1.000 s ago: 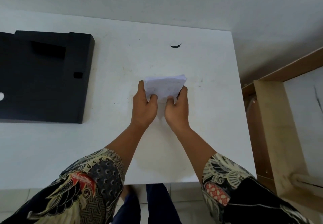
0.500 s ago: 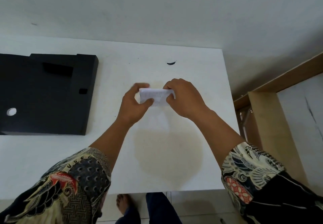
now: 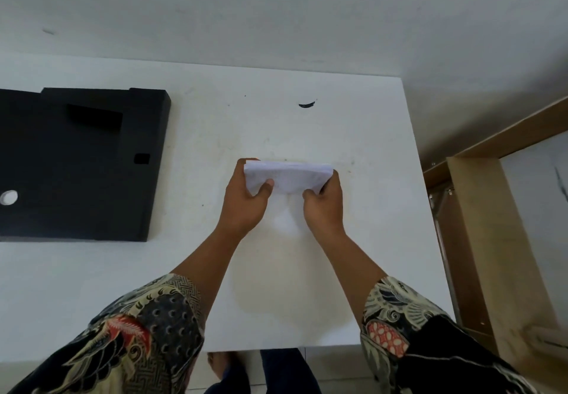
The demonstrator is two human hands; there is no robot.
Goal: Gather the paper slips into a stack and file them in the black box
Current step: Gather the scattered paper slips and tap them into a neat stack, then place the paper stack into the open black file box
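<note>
At mid-table, both hands grip the paper stack (image 3: 287, 176): left hand (image 3: 246, 201) clamped on its left end, right hand (image 3: 325, 206) on its right end. Stack's long axis runs left-right, held just over the table (image 3: 353, 135). Black box (image 3: 76, 166) lies well apart to the left; left hand nearer.

Short sleeves on both my arms, batik-type print, forearms bare below them. Left sleeve (image 3: 144, 329): black ground, cream scrollwork, a band of fine key-pattern at the hem, dark patch with small crescent marks, red-orange feathery motif. Right sleeve (image 3: 405, 329): cream and black swirls, red patch dotted with pale spots, plain black cloth further up. Dark blue trousers (image 3: 285, 369) below. One bare foot (image 3: 219, 363), no shoe.
</note>
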